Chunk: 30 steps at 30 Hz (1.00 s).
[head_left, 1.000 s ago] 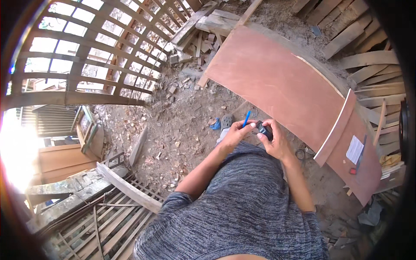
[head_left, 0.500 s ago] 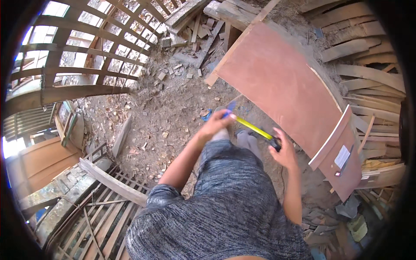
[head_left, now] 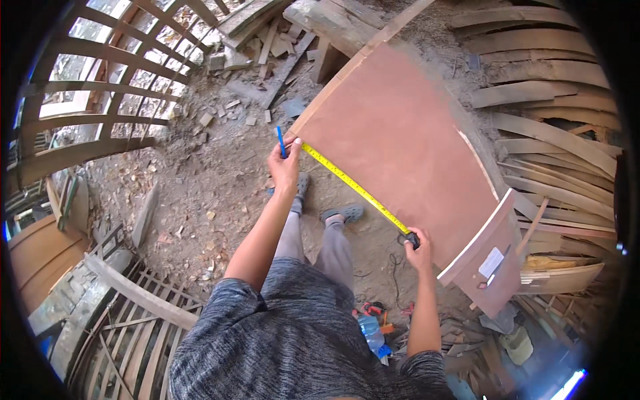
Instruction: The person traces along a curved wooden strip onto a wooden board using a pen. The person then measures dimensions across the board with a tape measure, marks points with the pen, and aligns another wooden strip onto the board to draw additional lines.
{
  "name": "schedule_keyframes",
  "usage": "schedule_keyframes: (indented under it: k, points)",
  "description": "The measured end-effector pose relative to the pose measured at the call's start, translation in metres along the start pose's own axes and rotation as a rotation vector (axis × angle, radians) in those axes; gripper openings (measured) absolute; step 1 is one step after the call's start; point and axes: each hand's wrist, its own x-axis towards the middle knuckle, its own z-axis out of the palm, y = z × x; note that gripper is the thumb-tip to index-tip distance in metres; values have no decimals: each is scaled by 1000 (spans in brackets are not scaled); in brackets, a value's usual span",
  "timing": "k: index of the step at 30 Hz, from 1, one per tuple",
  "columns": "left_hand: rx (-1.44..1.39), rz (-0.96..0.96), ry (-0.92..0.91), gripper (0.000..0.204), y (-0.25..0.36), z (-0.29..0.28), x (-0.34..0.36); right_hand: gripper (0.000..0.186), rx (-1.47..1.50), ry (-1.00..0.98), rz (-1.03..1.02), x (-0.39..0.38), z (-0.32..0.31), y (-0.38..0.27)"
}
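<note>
Taken from the left, a slatted timber frame point(head_left: 150, 293) lies on the ground, well apart from the work. Next, at the near left corner of the reddish sheet point(head_left: 393, 120), is the left hand point(head_left: 285, 167). Half a second ago the tape blade point(head_left: 353, 185) was stretched in the air between the hands, short of the sheet; it is now drawn out longer and lies along the sheet's near edge, running from that corner toward the right. In my judgement this places the tape against the sheet, with both ends under control. Left grip: fingers closed around a blue pen point(head_left: 281, 142), which stands up from the hand, the thumb against the blade's end at the corner; whether the end is hooked over cannot be determined. Right grip: the right hand point(head_left: 420, 252), at the near edge, is clamped on the dark tape case point(head_left: 411, 239), with no visible gap between fingers and case. The hands stand well apart, the blade looking straight and taut between them. Further right, a white-edged strip point(head_left: 477, 237) crosses the sheet, just beyond the right hand and apparently not touching it. Past the strip, toward the right end, lies a white paper point(head_left: 491, 263).
</note>
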Motion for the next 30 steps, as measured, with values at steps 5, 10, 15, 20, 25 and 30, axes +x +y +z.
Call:
schedule_keyframes:
  k: [5, 10, 15, 20, 25, 30]
  points:
    - [-15, -4, 19, 31, -11, 12, -3, 27, 8, -26, 19, 12, -2, 8]
    - [-87, -69, 0, 35, -15, 22, 3, 21, 50, -9, 127, 33, 2, 25]
    - [-90, -103, 97, 36, -24, 26, 11, 19, 96, 1, 115, 54, 13, 40]
    - [16, -13, 133, 27, -12, 18, 12, 18, 93, -45, 128, 58, 16, 30]
    - [263, 12, 97, 28, -1, 3, 16, 18, 89, -129, 249, 53, 20, 33]
    - [390, -5, 17, 26, -3, -11, 27, 19, 51, -134, 234, 53, 22, 22]
